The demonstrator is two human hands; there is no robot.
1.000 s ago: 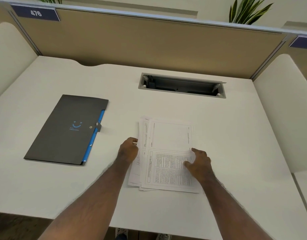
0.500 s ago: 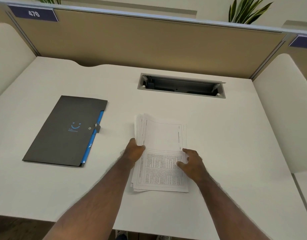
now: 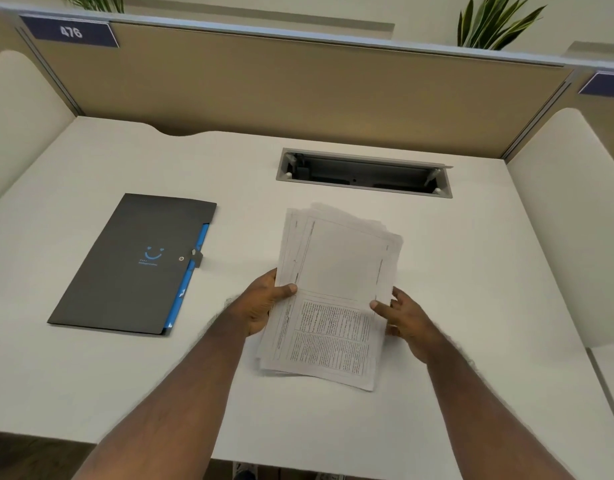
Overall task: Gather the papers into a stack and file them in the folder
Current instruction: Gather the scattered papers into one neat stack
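Note:
A stack of printed white papers (image 3: 336,292) is held between both hands, lifted off the white desk (image 3: 471,306), its edges still a little fanned. My left hand (image 3: 264,303) grips the stack's left edge with the thumb on top. My right hand (image 3: 402,317) holds the right edge, thumb on the top sheet. A dark grey folder (image 3: 132,265) with a blue smiley logo, blue inner edge and a snap tab lies shut and flat on the desk, to the left of the papers and apart from them.
A grey open cable tray (image 3: 364,173) is set into the desk behind the papers. Tan partition panels (image 3: 298,91) close off the back, cream dividers the sides. A plant (image 3: 492,22) stands behind the partition. The desk's front edge lies under my forearms.
The papers lay flat on the desk, with both hands pushing their edges together. Now both hands grip the gathered stack and have lifted it off the desk. The folder has not moved.

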